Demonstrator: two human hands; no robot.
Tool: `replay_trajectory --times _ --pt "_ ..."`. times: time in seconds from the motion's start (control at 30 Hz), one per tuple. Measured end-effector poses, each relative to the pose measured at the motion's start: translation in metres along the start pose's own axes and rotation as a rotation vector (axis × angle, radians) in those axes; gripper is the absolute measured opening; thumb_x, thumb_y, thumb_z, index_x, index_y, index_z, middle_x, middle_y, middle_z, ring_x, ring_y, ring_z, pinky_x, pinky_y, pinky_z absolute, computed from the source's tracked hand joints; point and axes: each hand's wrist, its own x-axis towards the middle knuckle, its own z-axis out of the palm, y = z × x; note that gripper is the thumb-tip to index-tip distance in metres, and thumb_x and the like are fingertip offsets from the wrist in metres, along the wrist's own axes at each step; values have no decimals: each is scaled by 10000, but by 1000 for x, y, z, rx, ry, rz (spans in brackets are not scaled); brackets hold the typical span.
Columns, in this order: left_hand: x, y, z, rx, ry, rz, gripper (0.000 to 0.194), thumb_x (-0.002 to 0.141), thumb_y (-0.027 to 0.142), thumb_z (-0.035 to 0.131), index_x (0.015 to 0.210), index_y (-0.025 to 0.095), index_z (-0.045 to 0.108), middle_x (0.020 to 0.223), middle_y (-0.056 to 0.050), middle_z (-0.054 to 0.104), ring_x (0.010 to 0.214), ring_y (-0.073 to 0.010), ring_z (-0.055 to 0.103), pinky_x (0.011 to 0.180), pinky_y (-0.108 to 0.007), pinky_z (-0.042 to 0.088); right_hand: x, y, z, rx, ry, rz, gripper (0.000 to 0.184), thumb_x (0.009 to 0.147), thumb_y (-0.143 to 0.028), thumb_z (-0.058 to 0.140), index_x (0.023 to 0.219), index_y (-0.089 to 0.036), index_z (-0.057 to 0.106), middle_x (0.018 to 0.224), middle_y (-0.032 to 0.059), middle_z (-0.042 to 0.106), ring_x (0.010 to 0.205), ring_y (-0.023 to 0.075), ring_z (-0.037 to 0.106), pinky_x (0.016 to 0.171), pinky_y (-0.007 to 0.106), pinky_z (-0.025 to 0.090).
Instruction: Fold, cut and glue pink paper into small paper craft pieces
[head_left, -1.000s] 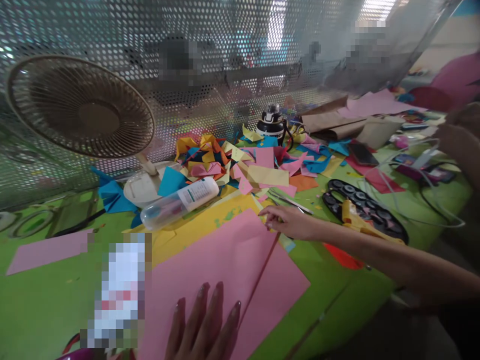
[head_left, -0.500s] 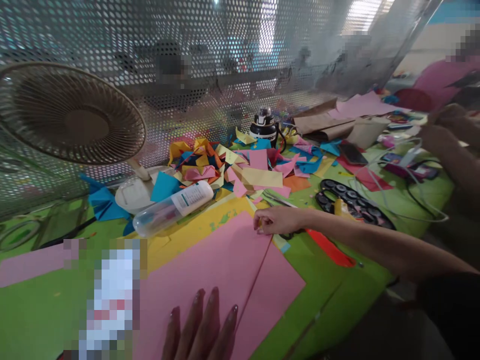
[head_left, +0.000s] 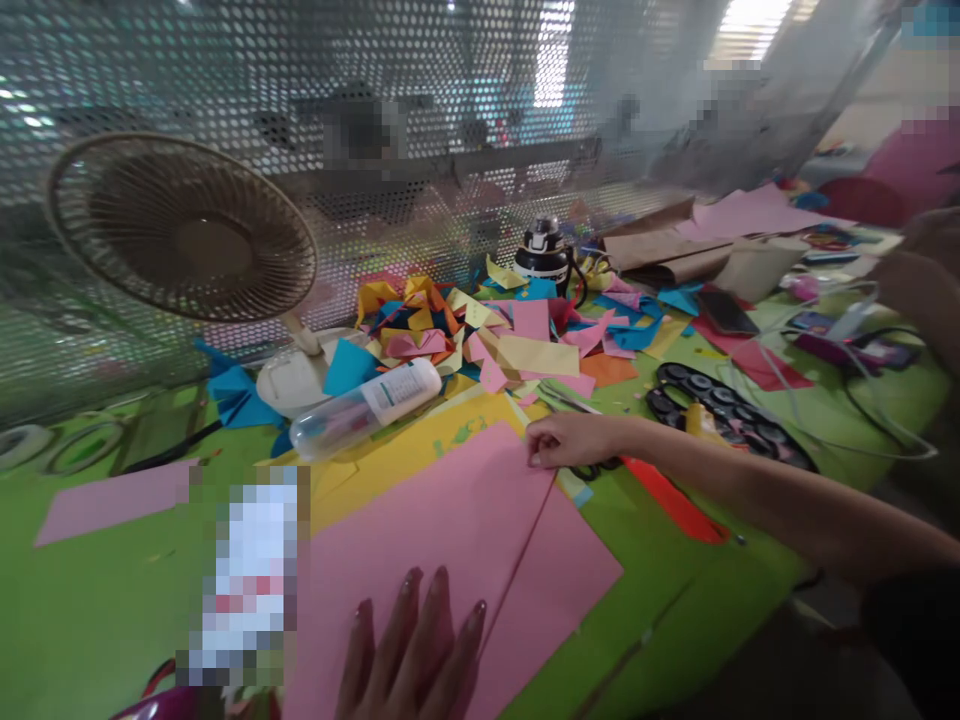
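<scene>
A large sheet of pink paper point(head_left: 427, 510) lies on the green table, with a straight edge or fold line running down its right part. My left hand point(head_left: 409, 650) rests flat on the lower part of the sheet, fingers spread. At the sheet's far corner, my right hand point(head_left: 570, 440) is closed, its curled fingertips against the paper; the fingertips are partly hidden. Under and behind the pink sheet lies yellow paper point(head_left: 390, 460). Scissors point(head_left: 566, 398) lie just beyond my right hand, and a bright red-orange strip point(head_left: 679, 505) sits below my right forearm.
A fan point(head_left: 187, 235) stands at the back left, a clear plastic bottle point(head_left: 367, 405) before it. Colourful paper scraps point(head_left: 532, 350) are heaped by a black-and-white flask point(head_left: 541, 262). A black tray point(head_left: 731, 415), cables and a phone point(head_left: 727, 310) lie right. A perforated metal screen point(head_left: 450, 130) rises behind.
The view has turned slightly left, so everything appears farther right. Both hands stay in nearly the same places on the pink paper.
</scene>
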Motion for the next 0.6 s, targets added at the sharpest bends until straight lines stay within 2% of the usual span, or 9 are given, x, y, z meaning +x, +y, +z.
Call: replay_trajectory --times 0.07,0.17,0.37,0.5,0.6 --pt "0 2 -5 10 -59 1 643 831 515 519 1407 345 289 1474 -70 288 1361 -350 167 1079 -592 44 -2 0 2 -8 -15 -20 191 772 -325 595 850 -152 621 731 30 645 657 129 583 553 202 414" --pt "1 5 -13 12 -89 -13 759 780 635 495 1425 320 247 1455 -113 315 1339 -403 182 1035 -652 45 -3 1 5 -9 -56 -24 271 744 -408 629 837 -153 620 693 20 622 621 129 559 524 205 399" --pt "5 4 -29 7 -175 28 867 744 779 323 1440 273 214 1431 -143 349 1340 -409 150 1012 -640 -78 -3 1 7 -56 -98 -30 322 765 -480 582 705 -164 584 622 -3 564 570 114 497 508 219 335" --pt "4 4 -33 -31 -218 15 817 787 739 310 1447 274 183 1465 -131 298 1349 -393 149 1015 -622 -104 -3 -4 9 -63 -95 13 347 765 -501 570 679 -165 561 597 -12 545 543 106 462 495 225 304" --pt "1 6 -29 -46 -221 7 811 793 699 387 1449 275 170 1481 -134 259 1355 -400 125 1014 -632 -97 -3 -3 10 -18 -116 24 341 758 -501 578 682 -169 554 578 -26 521 526 102 445 482 221 300"
